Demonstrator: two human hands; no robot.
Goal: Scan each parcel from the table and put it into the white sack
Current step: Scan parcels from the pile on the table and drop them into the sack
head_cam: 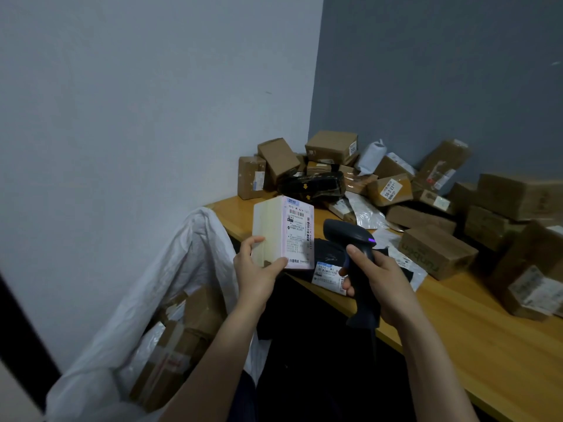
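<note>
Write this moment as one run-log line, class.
step: scan | left hand: holds white box | right hand: grips scanner, aimed toward box | white sack: boxes inside | table: parcel pile

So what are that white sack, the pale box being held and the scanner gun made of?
The white sack looks like thin woven plastic, matte: it holds stiff creases and light shows through. The pale box in the left hand seems smooth cream card, possibly foam board, with a paper label. The scanner in the right hand looks like moulded dark plastic, with a soft sheen.
</note>
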